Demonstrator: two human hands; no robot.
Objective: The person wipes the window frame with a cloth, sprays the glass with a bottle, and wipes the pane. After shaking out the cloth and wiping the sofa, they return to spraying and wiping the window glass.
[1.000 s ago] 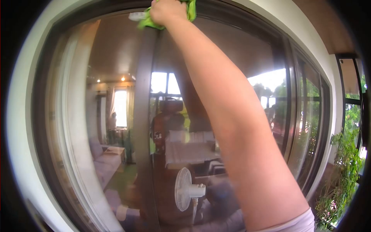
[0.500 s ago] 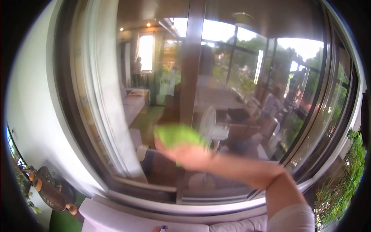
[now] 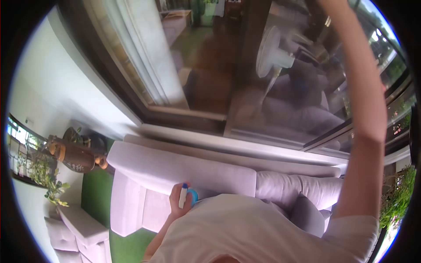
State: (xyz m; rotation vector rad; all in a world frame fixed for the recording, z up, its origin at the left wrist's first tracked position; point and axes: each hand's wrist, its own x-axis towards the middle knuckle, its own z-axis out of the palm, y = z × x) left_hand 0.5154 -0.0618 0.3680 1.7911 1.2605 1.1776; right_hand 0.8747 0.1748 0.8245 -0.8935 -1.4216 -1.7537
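My left hand (image 3: 176, 202) is low in the view, in front of the sofa's backrest. Its fingers are wrapped round what looks like a spray bottle (image 3: 183, 197), with a white nozzle, a dark blue tip and a light blue part beside it. My right arm stretches up along the right side, in front of the window glass (image 3: 289, 98). The right hand itself lies beyond the top edge, so its fingers and the green cloth are out of sight.
A pale sofa (image 3: 188, 168) with a grey cushion (image 3: 307, 215) runs below the window frame (image 3: 184, 120). A standing fan (image 3: 268, 52) shows through the glass. At left are a brown wooden object (image 3: 76, 155) and a plant (image 3: 48, 182); more greenery (image 3: 397, 201) hangs at right.
The view has tilted down, bringing the sofa and my left hand further into sight. My right arm has swung up and right; its hand and the green cloth have left the view.
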